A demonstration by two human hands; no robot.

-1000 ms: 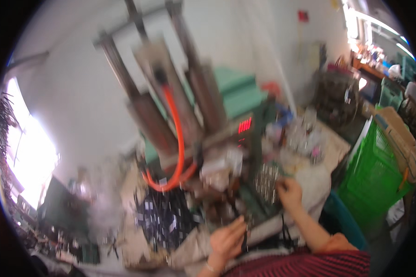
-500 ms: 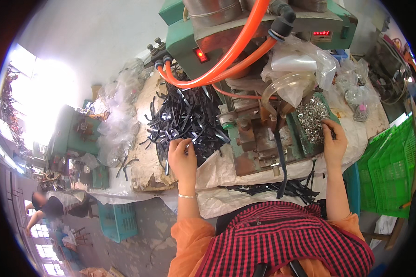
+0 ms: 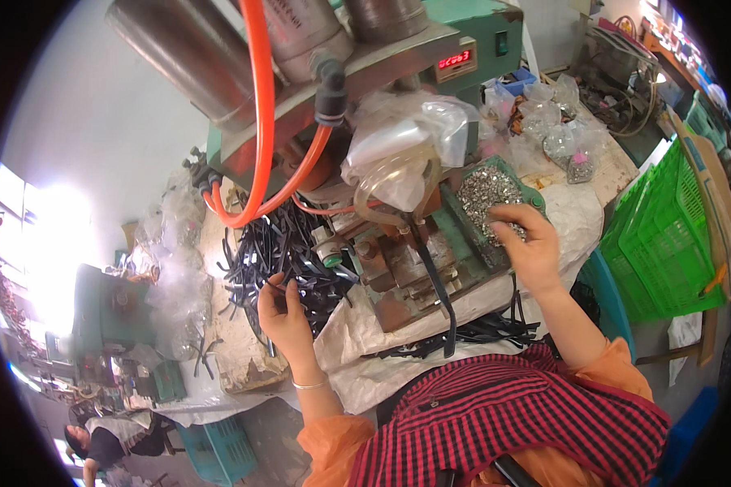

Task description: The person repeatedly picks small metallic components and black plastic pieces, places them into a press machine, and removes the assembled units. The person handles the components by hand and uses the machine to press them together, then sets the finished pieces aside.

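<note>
At the press bed point(image 3: 406, 269), in the head view, our left hand point(image 3: 287, 325), fingers bent, reaches black strips point(image 3: 288, 243) at nine o'clock; our right hand point(image 3: 538, 252), curled, meets metal pieces point(image 3: 487, 191) at two. Any grip, we cannot tell. Picking, we judge, is underway, demanding precise pinches.

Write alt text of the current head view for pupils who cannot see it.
A person's left hand is at a heap of black strips, the right hand at a green tray of small silvery pieces. Between and beyond them stands a green-and-metal machine with orange hoses.
</note>
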